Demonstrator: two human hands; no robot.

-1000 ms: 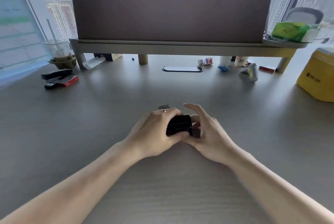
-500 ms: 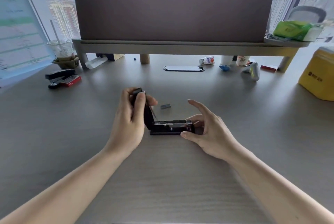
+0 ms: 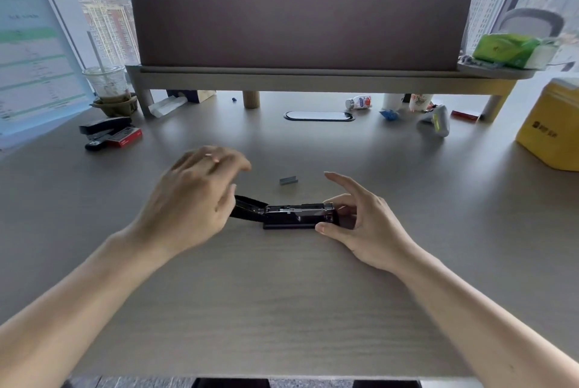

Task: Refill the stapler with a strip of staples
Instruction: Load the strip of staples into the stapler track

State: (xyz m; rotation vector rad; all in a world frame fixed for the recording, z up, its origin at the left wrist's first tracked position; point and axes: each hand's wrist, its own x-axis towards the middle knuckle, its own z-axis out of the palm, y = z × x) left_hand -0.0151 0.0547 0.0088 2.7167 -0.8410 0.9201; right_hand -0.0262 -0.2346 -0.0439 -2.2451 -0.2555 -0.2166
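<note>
A small black stapler (image 3: 296, 216) lies on the desk in front of me with its lid folded back flat to the left, so the metal staple channel shows on top. My right hand (image 3: 363, 221) pinches the stapler's right end between thumb and fingers. My left hand (image 3: 195, 196) hovers above the folded-back lid, blurred, fingers loosely spread and holding nothing. A short grey strip of staples (image 3: 288, 181) lies loose on the desk just behind the stapler, between my two hands.
A second black stapler (image 3: 103, 129) and a red staple box (image 3: 125, 138) sit at the far left by a plastic cup (image 3: 108, 84). A yellow box (image 3: 553, 127) stands at the right. A raised shelf with a divider panel (image 3: 297, 24) crosses the back, with small bottles beneath.
My left hand swung the stapler's lid up and over to the left, then let go of it. The lid now lies flat open. My right hand stayed on the stapler's right end.
</note>
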